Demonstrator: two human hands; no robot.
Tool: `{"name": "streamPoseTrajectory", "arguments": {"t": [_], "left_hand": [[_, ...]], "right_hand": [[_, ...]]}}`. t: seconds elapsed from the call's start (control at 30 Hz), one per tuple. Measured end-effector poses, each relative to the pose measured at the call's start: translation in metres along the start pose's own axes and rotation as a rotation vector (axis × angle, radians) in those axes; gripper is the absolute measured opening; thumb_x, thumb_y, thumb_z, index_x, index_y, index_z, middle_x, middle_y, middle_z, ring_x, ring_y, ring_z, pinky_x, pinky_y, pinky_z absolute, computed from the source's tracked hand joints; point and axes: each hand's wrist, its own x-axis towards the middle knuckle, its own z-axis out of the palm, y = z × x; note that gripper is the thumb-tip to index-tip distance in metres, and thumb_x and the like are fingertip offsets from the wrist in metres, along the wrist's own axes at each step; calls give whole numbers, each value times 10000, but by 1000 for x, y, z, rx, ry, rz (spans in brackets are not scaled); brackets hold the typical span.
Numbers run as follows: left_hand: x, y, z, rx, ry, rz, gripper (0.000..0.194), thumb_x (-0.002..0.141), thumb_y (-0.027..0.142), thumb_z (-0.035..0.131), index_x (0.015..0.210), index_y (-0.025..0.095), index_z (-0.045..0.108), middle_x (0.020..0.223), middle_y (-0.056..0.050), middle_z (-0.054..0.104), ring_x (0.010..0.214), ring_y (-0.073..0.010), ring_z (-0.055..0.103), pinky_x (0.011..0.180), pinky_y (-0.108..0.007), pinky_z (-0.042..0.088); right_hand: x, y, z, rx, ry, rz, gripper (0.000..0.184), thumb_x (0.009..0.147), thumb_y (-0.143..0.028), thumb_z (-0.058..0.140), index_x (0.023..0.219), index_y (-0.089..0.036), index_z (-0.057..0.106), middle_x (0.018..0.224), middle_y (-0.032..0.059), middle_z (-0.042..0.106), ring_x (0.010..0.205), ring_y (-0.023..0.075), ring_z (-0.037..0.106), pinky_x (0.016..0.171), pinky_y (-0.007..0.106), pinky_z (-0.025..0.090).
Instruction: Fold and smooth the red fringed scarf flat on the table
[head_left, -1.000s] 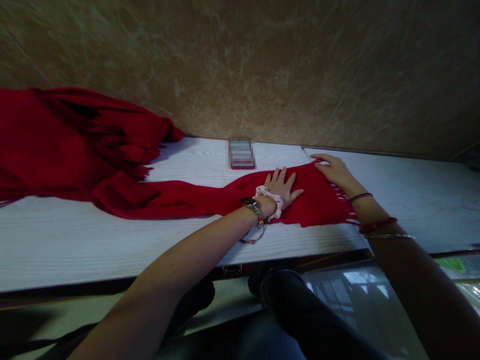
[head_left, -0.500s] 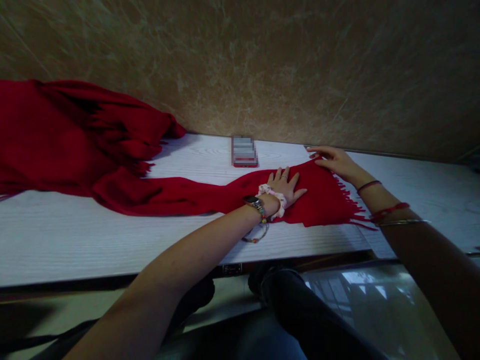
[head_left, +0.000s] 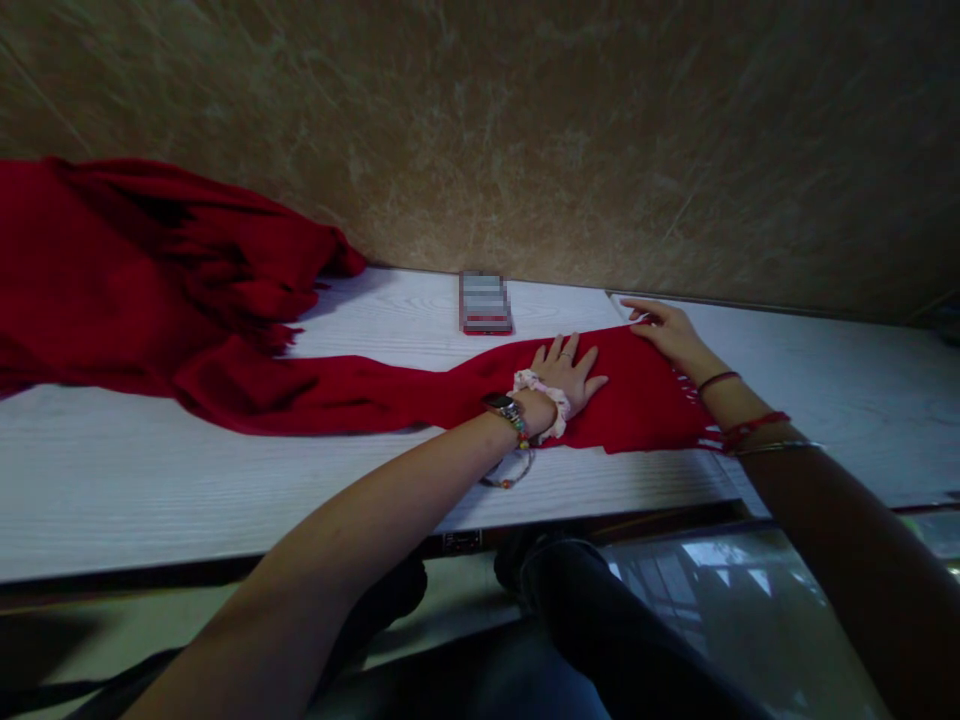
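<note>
A red fringed scarf (head_left: 375, 393) lies lengthwise over the white wood-grain table, narrow in its middle and spread flat at its right end. My left hand (head_left: 568, 373) rests palm down on that flat part, fingers spread. At the far right corner of the cloth is my right hand (head_left: 670, 332), thumb and forefinger pinching the edge while the other fingers stay loosely bent. Part of the fringe shows beneath my right wrist.
Bunched red cloth (head_left: 90, 280) with fringe covers the left of the white table (head_left: 225, 490). A small pixelated object with a red edge (head_left: 486, 303) lies near the brown marbled wall (head_left: 480, 130). My legs are under the table's front edge.
My right hand has moved slightly down at the scarf's corner, and its wrist now covers more of the fringe. The left hand stays flat on the cloth.
</note>
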Motion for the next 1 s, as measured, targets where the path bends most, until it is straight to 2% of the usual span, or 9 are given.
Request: {"name": "streamPoseTrajectory", "arguments": {"t": [0.2, 0.37, 0.5, 0.6, 0.7, 0.8, 0.93, 1.0], "left_hand": [[0, -2, 2, 7, -7, 7, 512, 896, 485, 201, 1332, 236, 306, 1405, -110, 255, 1283, -274, 233, 1021, -408, 247], [-4, 0, -1, 6, -48, 2, 558, 884, 519, 204, 1346, 215, 278, 1410, -125, 237, 1288, -272, 219, 1029, -408, 231], [-12, 4, -8, 9, -18, 6, 611, 855, 572, 232, 1349, 215, 272, 1409, -132, 237, 1287, -295, 213, 1016, -437, 245], [-17, 7, -12, 41, 35, 23, 614, 854, 566, 254, 1347, 202, 281, 1405, -134, 246, 1288, -296, 207, 1024, -445, 223], [-19, 8, -12, 48, -9, -4, 619, 855, 566, 250, 1344, 188, 290, 1401, -130, 261, 1286, -290, 215, 1023, -447, 227], [-18, 6, -10, 43, -76, -26, 630, 854, 571, 237, 1347, 182, 286, 1403, -124, 258, 1279, -288, 235, 1021, -446, 232], [-17, 5, -11, 29, -128, -13, 628, 859, 564, 229, 1357, 181, 260, 1412, -126, 233, 1282, -288, 227, 1026, -443, 222], [-17, 5, -13, 22, -104, -8, 623, 860, 552, 256, 1350, 168, 273, 1417, -143, 209, 1285, -286, 220, 1022, -433, 236]], "right_hand": [[-13, 15, 14, -227, -109, -114, 403, 691, -175, 440, 1059, -168, 604, 842, 74, 621, 799, 206, 550, 800, 411, 432], [-14, 17, 15, -306, -78, -124, 522, 721, -142, 381, 1239, -142, 444, 904, 91, 627, 832, 217, 563, 804, 430, 446], [-17, 3, 6, -357, -43, -89, 558, 718, -181, 424, 1270, -109, 396, 1002, 133, 597, 894, 241, 554, 763, 420, 477], [-34, -14, -2, -411, -37, -158, 491, 759, -252, 439, 1235, -133, 439, 1082, 146, 564, 1009, 260, 515, 834, 438, 452], [-61, -26, -2, -448, -131, -261, 431, 822, -320, 386, 1215, -162, 463, 1169, 134, 530, 1103, 251, 469, 942, 458, 376], [-81, -25, 4, -470, -272, -269, 446, 870, -342, 281, 1248, -160, 434, 1268, 120, 471, 1201, 230, 392, 1007, 445, 313], [-86, -18, 9, -517, -335, -237, 503, 888, -372, 202, 1291, -132, 384, 1340, 113, 401, 1277, 216, 276, 1050, 423, 247], [-84, -15, 8, -549, -338, -233, 522, 889, -379, 182, 1305, -119, 363, 1354, 117, 381, 1289, 218, 248, 1053, 421, 238]]}}
